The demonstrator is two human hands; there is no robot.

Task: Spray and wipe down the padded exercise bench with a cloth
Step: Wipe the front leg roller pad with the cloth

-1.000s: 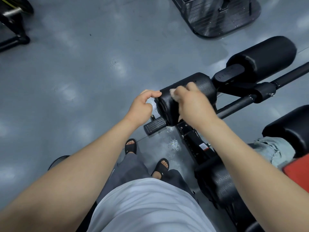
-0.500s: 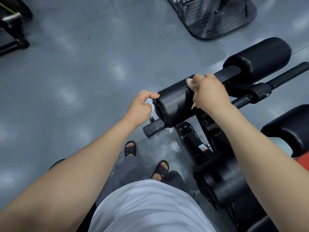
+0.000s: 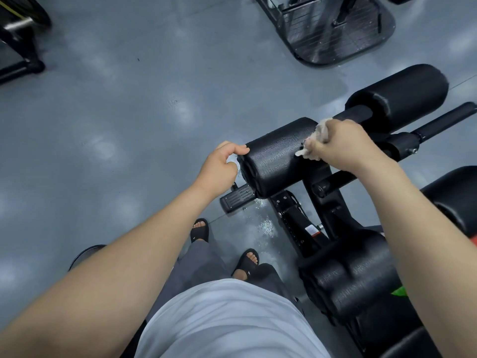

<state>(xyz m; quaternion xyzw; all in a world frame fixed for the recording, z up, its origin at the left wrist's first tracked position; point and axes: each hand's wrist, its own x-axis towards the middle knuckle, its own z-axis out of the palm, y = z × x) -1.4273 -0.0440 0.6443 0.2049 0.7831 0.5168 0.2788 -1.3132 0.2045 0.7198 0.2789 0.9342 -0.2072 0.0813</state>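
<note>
The black exercise bench stands to my right, with a near roller pad [image 3: 276, 156] and a far roller pad [image 3: 402, 99] on one bar. My left hand [image 3: 219, 167] grips the near roller's left end, thumb over its top edge. My right hand [image 3: 340, 144] is closed on a small beige cloth [image 3: 316, 144], pressed against the inner right end of the near roller. The roller's surface looks wet and shiny. More black pads [image 3: 356, 277] sit lower right, partly behind my right forearm. No spray bottle is in view.
Grey gym floor [image 3: 129, 125] spreads to the left, with wet spray spots [image 3: 265, 226] under the roller. A black metal footplate [image 3: 335, 29] lies at the top. Dark equipment [image 3: 18, 40] stands top left. My sandalled feet [image 3: 224, 244] are beside the bench's foot peg [image 3: 237, 200].
My right hand has slid the cloth along the near roller from its left end toward its right end. My left hand has kept its grip on the left end.
</note>
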